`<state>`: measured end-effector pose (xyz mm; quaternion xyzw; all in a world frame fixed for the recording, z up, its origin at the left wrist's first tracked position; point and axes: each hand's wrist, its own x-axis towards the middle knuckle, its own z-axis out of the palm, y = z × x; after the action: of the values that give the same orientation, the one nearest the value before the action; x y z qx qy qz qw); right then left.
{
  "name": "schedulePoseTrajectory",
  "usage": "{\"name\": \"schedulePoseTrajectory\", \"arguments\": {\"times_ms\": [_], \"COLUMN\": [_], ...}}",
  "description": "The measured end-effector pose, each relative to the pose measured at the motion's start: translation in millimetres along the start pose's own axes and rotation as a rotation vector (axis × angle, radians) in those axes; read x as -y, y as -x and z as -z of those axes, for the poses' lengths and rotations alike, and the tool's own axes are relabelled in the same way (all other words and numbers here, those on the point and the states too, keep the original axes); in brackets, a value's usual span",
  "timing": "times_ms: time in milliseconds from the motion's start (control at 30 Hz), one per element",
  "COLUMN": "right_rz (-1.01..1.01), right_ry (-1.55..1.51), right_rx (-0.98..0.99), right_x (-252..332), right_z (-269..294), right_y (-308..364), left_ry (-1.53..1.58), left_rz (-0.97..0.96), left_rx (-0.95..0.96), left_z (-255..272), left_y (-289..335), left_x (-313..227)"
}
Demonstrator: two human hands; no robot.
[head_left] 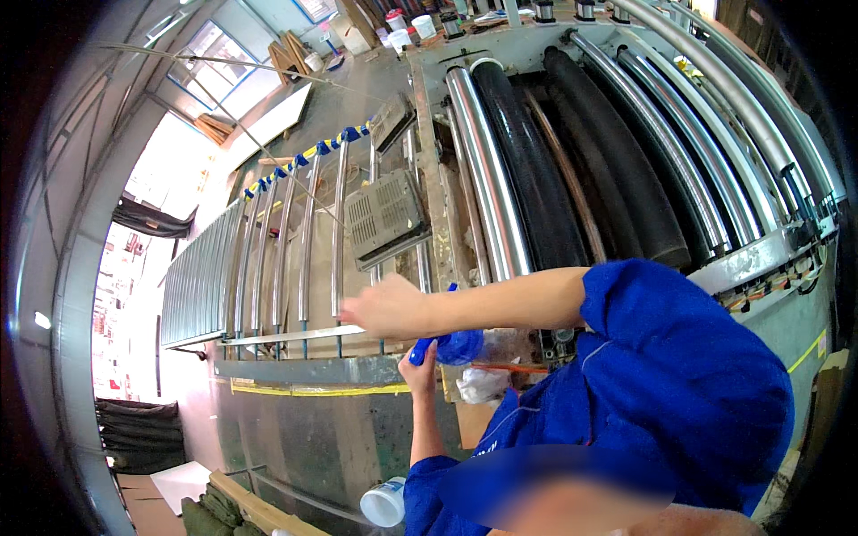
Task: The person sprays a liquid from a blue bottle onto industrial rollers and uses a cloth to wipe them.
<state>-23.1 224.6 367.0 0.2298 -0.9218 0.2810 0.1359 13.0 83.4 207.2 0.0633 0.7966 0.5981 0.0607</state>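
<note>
My left hand (417, 370), low beside the machine's near edge, is closed round the handle of a blue plastic tool (420, 349). A rounded, see-through blue part (461, 347) lies right of that handle; whether the two are one piece I cannot tell. My right arm reaches leftward across and above it, hiding part of the blue things. My right hand (386, 308) hangs over the near ends of the metal rollers (340, 232), its fingers curled together; anything in them is hidden. Just beyond is a grey vented metal cover (386, 214).
Large black rollers (527, 170) and a shiny steel roller (487, 170) fill the machine's right side. Blue wrappings (323, 148) mark the far roller ends. Beside me lie crumpled clear plastic (483, 385) and, on the floor, a white bucket (384, 502). A yellow line (322, 390) runs along the frame.
</note>
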Motion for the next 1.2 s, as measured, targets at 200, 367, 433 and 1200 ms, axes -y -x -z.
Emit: {"name": "schedulePoseTrajectory", "arguments": {"times_ms": [200,367,433,1200], "right_rz": [0.123,0.055,-0.017,-0.127], "right_ry": [0.117,-0.053,-0.038,-0.069], "right_rx": [0.091,-0.121,-0.015,0.059], "right_x": [-39,20,-14,-34], "right_z": [-38,36,-26,-38], "right_y": [23,-13,24,26], "left_ry": [0.025,0.055,0.042,0.077], "left_rz": [-0.099,-0.049,-0.15,-0.007], "left_rx": [0.035,-0.008,-0.028,0.004], "left_z": [-5,2,-3,-4], "left_y": [-8,1,-8,-11], "left_x": [-5,10,21,23]}}
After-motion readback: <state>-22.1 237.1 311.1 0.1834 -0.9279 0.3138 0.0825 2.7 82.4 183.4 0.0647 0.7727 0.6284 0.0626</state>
